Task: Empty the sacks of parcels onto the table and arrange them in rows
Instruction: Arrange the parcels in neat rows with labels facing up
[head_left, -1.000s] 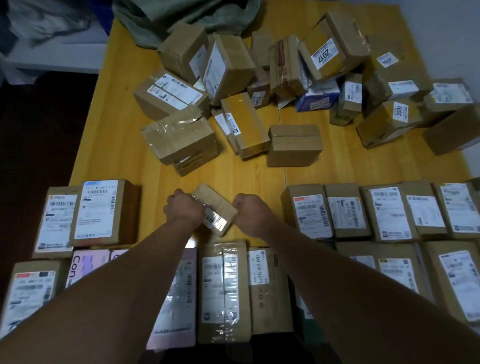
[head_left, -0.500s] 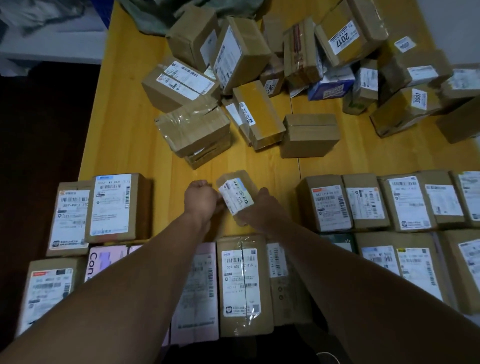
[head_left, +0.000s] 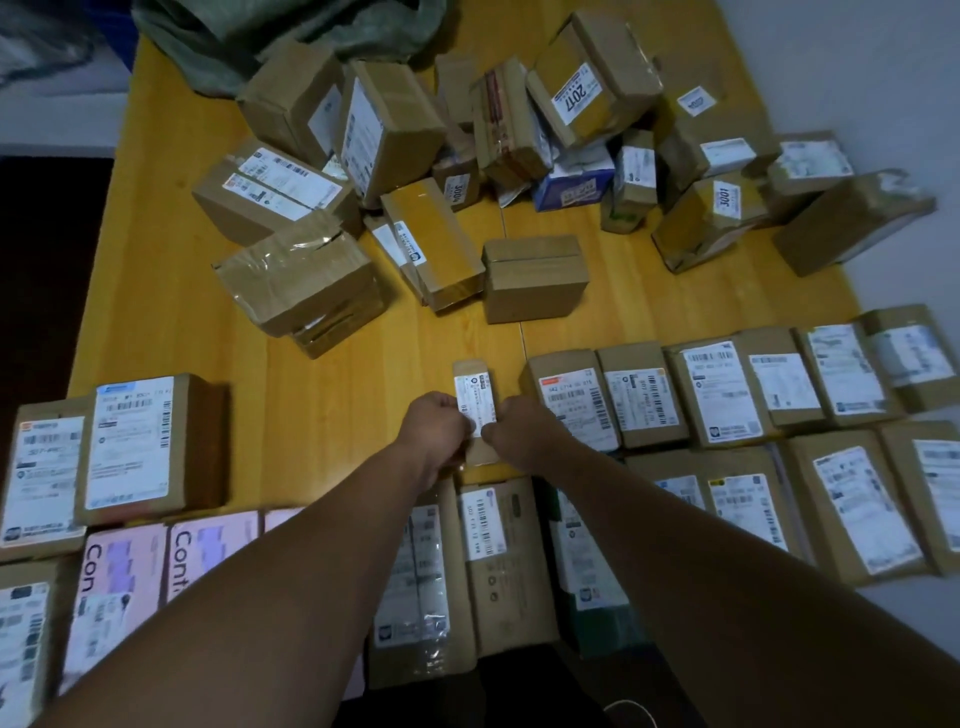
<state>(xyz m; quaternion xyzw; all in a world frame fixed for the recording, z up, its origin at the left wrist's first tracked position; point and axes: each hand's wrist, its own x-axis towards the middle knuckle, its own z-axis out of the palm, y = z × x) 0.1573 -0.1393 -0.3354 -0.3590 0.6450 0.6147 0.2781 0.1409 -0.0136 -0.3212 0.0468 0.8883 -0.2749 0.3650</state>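
A small brown parcel (head_left: 474, 387) with a white label lies flat on the yellow table (head_left: 332, 415), label up, in the gap of the second row. My left hand (head_left: 435, 423) grips its left edge and my right hand (head_left: 514, 428) grips its right edge. To its right runs a row of labelled parcels (head_left: 722, 395). Two parcels (head_left: 130, 441) sit at the row's left end. A nearer row of parcels (head_left: 483, 551) lies under my forearms. A loose heap of parcels (head_left: 467, 156) covers the far half of the table.
A green sack (head_left: 249, 36) lies crumpled at the table's far edge. A lone brown box (head_left: 535, 278) sits between the heap and the rows. Bare tabletop shows between the two left parcels and my hands. Dark floor lies left of the table, a pale wall on the right.
The small parcel was turned from tilted and label down to label up, then lowered flat onto the table in line with the row. Both hands stayed on it.
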